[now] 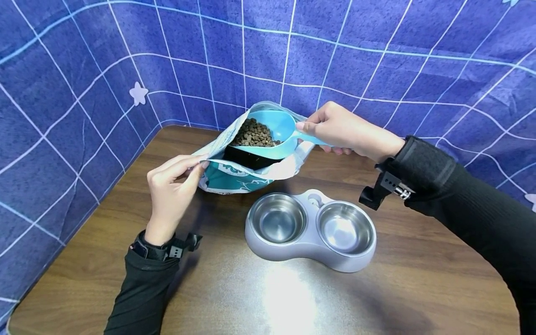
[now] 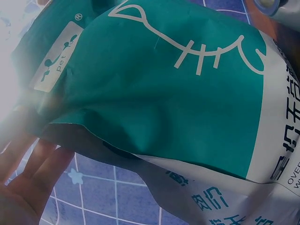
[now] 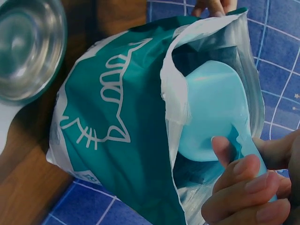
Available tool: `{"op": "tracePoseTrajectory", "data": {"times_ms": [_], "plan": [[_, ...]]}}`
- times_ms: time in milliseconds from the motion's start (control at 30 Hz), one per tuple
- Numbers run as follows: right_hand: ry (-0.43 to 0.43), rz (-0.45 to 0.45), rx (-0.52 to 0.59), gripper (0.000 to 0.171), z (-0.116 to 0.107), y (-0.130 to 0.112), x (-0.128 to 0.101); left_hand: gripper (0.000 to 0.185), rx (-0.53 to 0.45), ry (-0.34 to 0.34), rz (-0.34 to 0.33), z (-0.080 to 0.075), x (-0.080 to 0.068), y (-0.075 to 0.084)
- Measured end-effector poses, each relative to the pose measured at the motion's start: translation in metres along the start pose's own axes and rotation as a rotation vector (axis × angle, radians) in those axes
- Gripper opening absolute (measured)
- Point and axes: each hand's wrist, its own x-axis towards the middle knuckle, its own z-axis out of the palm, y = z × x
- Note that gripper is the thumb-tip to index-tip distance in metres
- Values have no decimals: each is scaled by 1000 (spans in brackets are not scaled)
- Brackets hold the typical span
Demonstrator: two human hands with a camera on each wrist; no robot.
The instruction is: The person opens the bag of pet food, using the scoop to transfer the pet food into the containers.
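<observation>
A teal and white pet food bag (image 1: 240, 179) stands open-mouthed at the back of the table. My left hand (image 1: 173, 188) pinches the left edge of its mouth between thumb and fingers. In the left wrist view the bag (image 2: 178, 103) fills most of the picture, with the hand (image 2: 28, 173) at its edge. My right hand (image 1: 335, 128) grips the handle of a light blue scoop (image 1: 280, 125), which sits in the bag's mouth with brown kibble (image 1: 253, 134) in it. The right wrist view shows the underside of the scoop (image 3: 213, 110) and the curled fingers (image 3: 253, 187) round its handle.
A grey double feeder (image 1: 311, 251) stands on the wooden table (image 1: 209, 284) in front of the bag. Its left steel bowl (image 1: 278, 218) and right steel bowl (image 1: 346, 229) hold no kibble. A blue gridded cloth (image 1: 268, 56) hangs behind and to the left.
</observation>
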Motion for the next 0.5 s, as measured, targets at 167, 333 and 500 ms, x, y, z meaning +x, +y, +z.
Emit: {"op": "tracePoseTrajectory", "data": {"times_ms": [167,333,500], "plan": [[-14,19,52,49,0,0,0,7,-18,-2,3,1,0,0],[-12,36,63,47,3,-3,2,6,-22,-14,0,2,0,1],[-10,87,57,39,6,-6,5,9,-20,-28,2,3,-1,2]]}}
